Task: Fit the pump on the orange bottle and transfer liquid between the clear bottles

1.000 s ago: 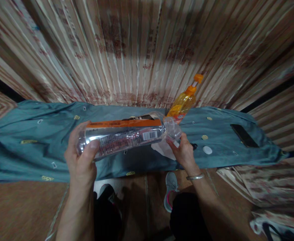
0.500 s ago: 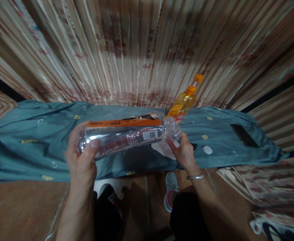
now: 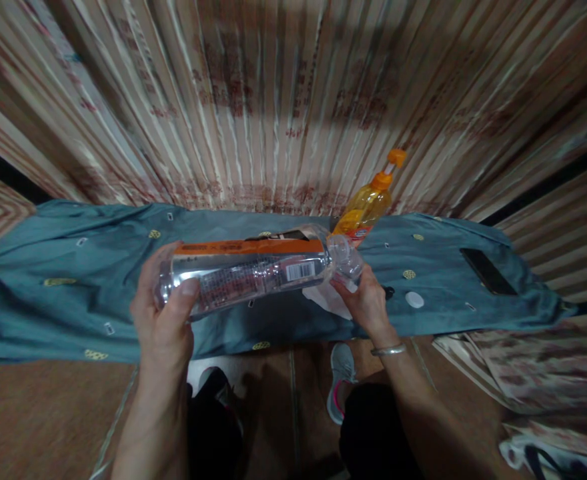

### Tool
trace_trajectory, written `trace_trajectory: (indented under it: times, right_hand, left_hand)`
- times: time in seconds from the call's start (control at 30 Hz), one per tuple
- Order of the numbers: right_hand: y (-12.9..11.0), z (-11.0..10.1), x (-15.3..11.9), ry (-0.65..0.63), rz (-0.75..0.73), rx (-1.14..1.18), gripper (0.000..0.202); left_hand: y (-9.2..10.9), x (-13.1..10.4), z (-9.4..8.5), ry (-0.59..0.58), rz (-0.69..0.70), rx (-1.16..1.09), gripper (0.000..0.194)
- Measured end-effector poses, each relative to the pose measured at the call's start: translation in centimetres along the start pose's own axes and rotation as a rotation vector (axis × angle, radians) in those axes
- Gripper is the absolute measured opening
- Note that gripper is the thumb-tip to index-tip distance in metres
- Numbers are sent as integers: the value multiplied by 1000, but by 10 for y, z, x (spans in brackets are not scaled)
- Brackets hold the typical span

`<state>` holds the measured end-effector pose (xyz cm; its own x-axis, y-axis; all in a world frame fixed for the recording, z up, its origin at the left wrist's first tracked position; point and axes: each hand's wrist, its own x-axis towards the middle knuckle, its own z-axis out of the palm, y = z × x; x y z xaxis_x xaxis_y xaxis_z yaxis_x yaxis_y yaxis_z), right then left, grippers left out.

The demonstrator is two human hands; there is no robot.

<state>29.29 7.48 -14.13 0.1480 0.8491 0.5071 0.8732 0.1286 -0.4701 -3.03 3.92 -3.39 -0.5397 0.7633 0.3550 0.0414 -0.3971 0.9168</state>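
Note:
A large clear plastic bottle (image 3: pixel 253 270) with an orange and silver label and a barcode lies sideways in the air above the cloth. Its base end is wrapped by my left hand (image 3: pixel 166 300), thumb pressed along the side. At the other end, my right hand (image 3: pixel 366 300) pinches a clear plastic piece (image 3: pixel 345 257) over the bottle's neck; what kind of piece it is I cannot make out. Just behind it stands a pump bottle of orange liquid (image 3: pixel 363 207). Partly hidden beneath the neck lies a white sheet (image 3: pixel 326 300).
A teal patterned cloth (image 3: pixel 88 293) covers the long narrow surface. To the right are a round white cap (image 3: pixel 414 299), a small dark object (image 3: pixel 389 292) and a black phone (image 3: pixel 488 271). A striped curtain (image 3: pixel 273 100) hangs behind; shoes (image 3: pixel 342 373) stand on the floor below.
Almost nothing differs. Both hands, the bottle and the clear piece have stayed practically in place, with at most a tiny shift.

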Motion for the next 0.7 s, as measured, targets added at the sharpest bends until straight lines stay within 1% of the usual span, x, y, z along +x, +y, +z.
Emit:
trace_trajectory:
  times: [0.1,0.27,0.37,0.47,0.6,0.7]
  right_hand:
    - [1,2,0,18,-4,-10,61]
    - [2,3,-1,39,-24,0,56]
    - [1,4,-1,25,7,-5,53]
    - [0,4,-2,9,44,-2,53]
    - [-2,4,-2,2,55,5,58]
    - [-2,3,-2,-5,62,14,60]
  left_hand:
    - [1,0,0,10,-10,-10,52]
    - [0,0,-1,12,6,11,54]
    - [-1,1,-1,13,8,27,55]
    - [-2,1,-2,9,19,45,55]
    - [-5,0,-5,-25,63,96,54]
    - [-6,0,-5,-31,65,87,52]
